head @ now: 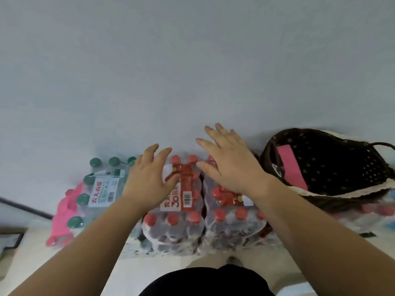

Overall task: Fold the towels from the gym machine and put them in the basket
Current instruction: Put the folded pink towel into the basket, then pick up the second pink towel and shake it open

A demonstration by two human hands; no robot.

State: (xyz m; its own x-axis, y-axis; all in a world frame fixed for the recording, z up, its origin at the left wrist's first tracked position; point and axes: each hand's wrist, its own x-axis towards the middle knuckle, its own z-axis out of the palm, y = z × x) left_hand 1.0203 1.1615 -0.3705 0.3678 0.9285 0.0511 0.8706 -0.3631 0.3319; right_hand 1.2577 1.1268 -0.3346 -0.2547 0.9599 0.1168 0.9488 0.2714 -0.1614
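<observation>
A plain pale grey wall fills the far half of what we see, and a light floor runs up to it. At the right, against that wall, sits the dark brown fabric basket, dotted with small eyelets, edged with cream trim and tipped so that its mouth faces us. A folded pink towel stands inside it, against its left wall. A second pink towel lies crumpled at the far left of the row, touching a shrink-wrapped pack of green-capped water bottles. Between that pack and the basket stand two packs of red-capped bottles: the middle pack, which has a red and white barcode label on top, and the right pack, just beside it. Our left hand is over the far left corner of the middle pack, fingers loosely spread and holding nothing. Our right hand is over the far end of the right pack, fingers straight and fanned toward the wall, also with nothing in it. We cannot tell whether either palm touches the wrapping. Below the basket's near rim more red caps show, blurred. At the near edge we see dark clothing.
</observation>
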